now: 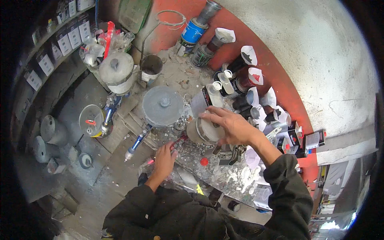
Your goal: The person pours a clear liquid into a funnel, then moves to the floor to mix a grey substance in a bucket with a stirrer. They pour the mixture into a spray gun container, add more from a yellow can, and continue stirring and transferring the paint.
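A dirty grey-beige tub [193, 131] stands on the littered bench, tilted a little. My right hand [230, 125] spans its top from the right, fingers and thumb around the rim. At the tub's left, my left hand [163, 161] is closed, its fingertips at a thin red thing [181, 139] whose kind I cannot make out. A large round grey lid with a knob [162, 107] lies beyond my left hand. Beside the tub, toward the right, are metal clamp-like parts [237, 155]. A spray gun with a blue handle [140, 140] hangs at the bench's left edge.
Cans and paper-topped dark cups [256, 76] crowd along the red wall. A white lidded pot [118, 72] stands far left, near a yellow-banded bucket [91, 120] on the floor. Shelves of boxes [64, 44] line the left. White spilled material [244, 176] and a red cap [204, 161] lie nearby.
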A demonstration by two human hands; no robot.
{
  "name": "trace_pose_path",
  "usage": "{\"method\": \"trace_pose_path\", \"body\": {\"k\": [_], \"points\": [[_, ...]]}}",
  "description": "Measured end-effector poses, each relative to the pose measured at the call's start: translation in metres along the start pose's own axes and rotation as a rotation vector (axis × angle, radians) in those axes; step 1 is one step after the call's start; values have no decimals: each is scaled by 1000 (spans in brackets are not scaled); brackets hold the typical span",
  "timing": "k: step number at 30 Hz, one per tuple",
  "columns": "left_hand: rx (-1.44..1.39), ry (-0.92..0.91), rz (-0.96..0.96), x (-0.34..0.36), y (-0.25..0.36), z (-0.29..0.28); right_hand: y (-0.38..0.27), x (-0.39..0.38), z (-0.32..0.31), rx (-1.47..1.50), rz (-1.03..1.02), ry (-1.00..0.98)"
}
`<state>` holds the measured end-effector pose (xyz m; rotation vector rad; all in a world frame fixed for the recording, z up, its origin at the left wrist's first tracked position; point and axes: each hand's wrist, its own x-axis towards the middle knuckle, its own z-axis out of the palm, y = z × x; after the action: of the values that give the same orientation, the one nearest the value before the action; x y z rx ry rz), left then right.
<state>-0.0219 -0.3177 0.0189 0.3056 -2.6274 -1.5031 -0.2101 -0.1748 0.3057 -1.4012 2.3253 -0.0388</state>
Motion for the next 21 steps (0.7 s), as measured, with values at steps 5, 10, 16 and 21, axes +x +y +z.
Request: {"method": "trace_pose_path", "body": {"k": [5,10,16,21], "points": [[16,-7,-9,14,-8,6,2,6,-2,-243,-204,-108],[-44,28,40,15,-5,6,6,6,0,-232,-193,-93],[-45,74,80,13,-5,-3,-7,20,-7,74,154,-210],[-28,-39,27,15,-8,-3,-3,24,-8,-235,-207,-222]]}}
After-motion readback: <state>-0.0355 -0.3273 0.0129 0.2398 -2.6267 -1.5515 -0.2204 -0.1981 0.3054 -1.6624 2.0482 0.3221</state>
